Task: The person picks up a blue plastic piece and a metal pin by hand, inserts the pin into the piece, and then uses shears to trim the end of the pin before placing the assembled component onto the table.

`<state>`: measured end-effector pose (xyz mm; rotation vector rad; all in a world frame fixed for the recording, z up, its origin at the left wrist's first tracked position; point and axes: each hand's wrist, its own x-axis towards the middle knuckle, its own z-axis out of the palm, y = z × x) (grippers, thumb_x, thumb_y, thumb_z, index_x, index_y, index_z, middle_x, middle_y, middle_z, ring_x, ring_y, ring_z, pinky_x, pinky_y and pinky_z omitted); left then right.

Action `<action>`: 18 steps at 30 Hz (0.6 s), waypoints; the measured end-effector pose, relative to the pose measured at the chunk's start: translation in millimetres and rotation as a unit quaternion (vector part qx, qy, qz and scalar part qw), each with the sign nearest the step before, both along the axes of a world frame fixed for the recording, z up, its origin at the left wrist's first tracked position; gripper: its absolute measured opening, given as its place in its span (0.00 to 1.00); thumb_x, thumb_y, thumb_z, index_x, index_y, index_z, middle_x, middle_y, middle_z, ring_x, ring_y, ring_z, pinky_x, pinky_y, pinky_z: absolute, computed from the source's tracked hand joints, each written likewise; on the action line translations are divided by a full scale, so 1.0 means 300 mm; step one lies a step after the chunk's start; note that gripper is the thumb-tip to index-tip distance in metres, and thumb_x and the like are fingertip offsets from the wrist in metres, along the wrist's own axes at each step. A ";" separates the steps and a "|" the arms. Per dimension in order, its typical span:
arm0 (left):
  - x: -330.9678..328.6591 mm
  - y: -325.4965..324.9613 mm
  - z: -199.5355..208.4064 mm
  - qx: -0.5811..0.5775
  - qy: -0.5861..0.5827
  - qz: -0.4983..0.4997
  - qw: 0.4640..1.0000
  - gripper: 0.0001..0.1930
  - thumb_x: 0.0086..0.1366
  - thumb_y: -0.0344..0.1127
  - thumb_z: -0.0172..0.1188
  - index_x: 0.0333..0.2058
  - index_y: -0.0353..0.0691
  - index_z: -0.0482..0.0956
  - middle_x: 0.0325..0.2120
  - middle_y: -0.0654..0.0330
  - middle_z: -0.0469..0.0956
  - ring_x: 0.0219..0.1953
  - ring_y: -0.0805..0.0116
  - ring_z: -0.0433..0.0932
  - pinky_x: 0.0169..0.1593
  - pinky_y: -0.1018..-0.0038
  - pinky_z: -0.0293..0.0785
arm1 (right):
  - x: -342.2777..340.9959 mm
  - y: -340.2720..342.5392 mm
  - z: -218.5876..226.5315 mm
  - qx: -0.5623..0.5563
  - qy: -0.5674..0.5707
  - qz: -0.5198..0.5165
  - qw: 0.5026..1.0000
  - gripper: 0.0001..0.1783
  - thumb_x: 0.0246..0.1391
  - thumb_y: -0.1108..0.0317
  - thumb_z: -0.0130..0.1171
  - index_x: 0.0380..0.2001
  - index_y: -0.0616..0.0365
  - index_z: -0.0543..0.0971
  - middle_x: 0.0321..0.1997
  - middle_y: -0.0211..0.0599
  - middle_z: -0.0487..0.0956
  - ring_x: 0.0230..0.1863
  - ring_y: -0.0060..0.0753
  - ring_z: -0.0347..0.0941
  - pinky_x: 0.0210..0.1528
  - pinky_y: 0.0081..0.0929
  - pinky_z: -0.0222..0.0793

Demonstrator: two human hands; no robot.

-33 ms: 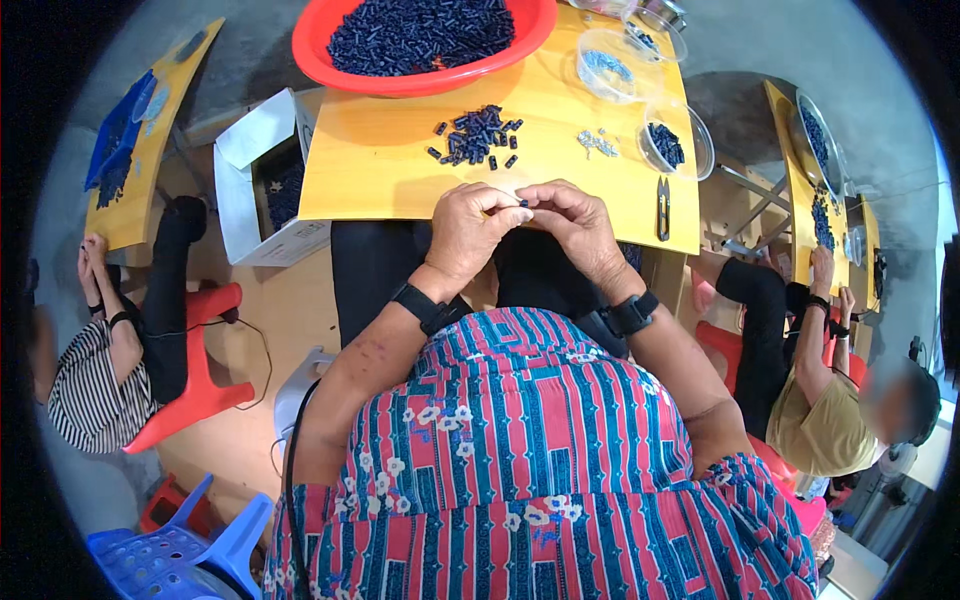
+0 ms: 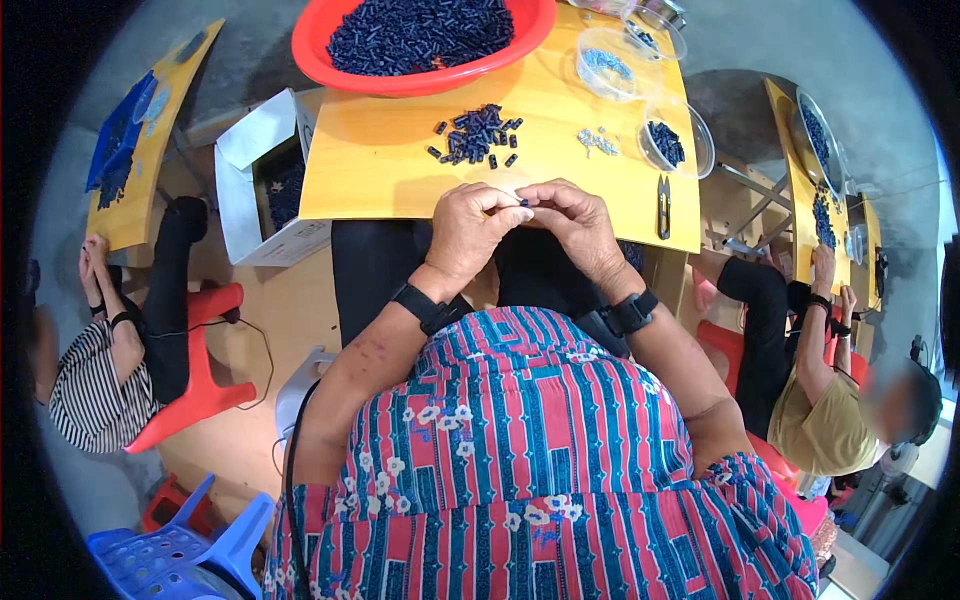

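Note:
At the near edge of the yellow table, my left hand (image 2: 470, 230) and my right hand (image 2: 578, 228) meet fingertip to fingertip. Between them they pinch a small dark blue plastic piece (image 2: 524, 203), mostly covered by the fingers. Both hands are closed on it. Just beyond lies a loose pile of similar dark blue pieces (image 2: 477, 135). To the right of the pile sits a small heap of silvery metal bits (image 2: 597, 142). A pair of black thread snips (image 2: 664, 208) rests near the table's right edge.
A red basin (image 2: 425, 88) full of dark pieces stands at the back of the table (image 2: 370, 180). Clear plastic tubs (image 2: 700, 150) line its right side. An open white carton (image 2: 240, 150) is at left. People work at tables on either side.

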<state>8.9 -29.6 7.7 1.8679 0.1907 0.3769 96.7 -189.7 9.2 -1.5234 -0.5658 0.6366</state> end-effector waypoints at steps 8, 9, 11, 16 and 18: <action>0.001 -0.003 0.020 -0.111 0.040 -0.021 0.993 0.08 0.61 0.33 0.66 0.30 0.33 0.84 0.24 0.63 0.81 0.29 0.79 0.75 0.34 0.78 0.70 | 0.011 -0.006 -0.011 0.042 -0.013 0.020 0.999 0.15 0.52 0.80 0.63 0.45 0.60 0.82 0.37 0.30 0.78 0.40 0.22 0.75 0.45 0.19 0.71; 0.002 -0.005 0.021 -0.111 0.040 -0.022 0.993 0.08 0.61 0.33 0.66 0.30 0.33 0.84 0.24 0.63 0.81 0.29 0.79 0.75 0.34 0.78 0.70 | 0.011 -0.006 -0.010 0.042 -0.013 0.018 0.999 0.15 0.52 0.80 0.63 0.45 0.60 0.82 0.37 0.30 0.78 0.40 0.22 0.75 0.45 0.19 0.71; 0.003 -0.006 0.021 -0.086 0.056 -0.024 0.994 0.08 0.62 0.33 0.66 0.31 0.32 0.84 0.23 0.63 0.81 0.28 0.81 0.74 0.34 0.79 0.71 | 0.011 -0.006 -0.008 -0.002 -0.100 0.008 0.995 0.16 0.50 0.78 0.65 0.44 0.58 0.81 0.35 0.31 0.78 0.38 0.23 0.75 0.44 0.20 0.72; 0.005 0.004 -0.031 -0.042 0.027 -0.015 0.999 0.09 0.64 0.34 0.62 0.34 0.33 0.84 0.25 0.61 0.82 0.30 0.76 0.77 0.35 0.77 0.72 | 0.032 -0.019 -0.001 -0.035 -0.213 0.004 0.976 0.16 0.51 0.76 0.65 0.44 0.58 0.80 0.35 0.35 0.78 0.38 0.28 0.77 0.44 0.24 0.73; 0.002 0.005 -0.044 -0.009 0.004 -0.004 1.000 0.09 0.65 0.34 0.61 0.34 0.34 0.85 0.24 0.60 0.82 0.31 0.73 0.78 0.36 0.76 0.73 | 0.070 -0.051 0.041 -0.079 -0.281 -0.048 0.955 0.15 0.52 0.76 0.62 0.44 0.59 0.78 0.36 0.36 0.79 0.38 0.30 0.78 0.45 0.26 0.73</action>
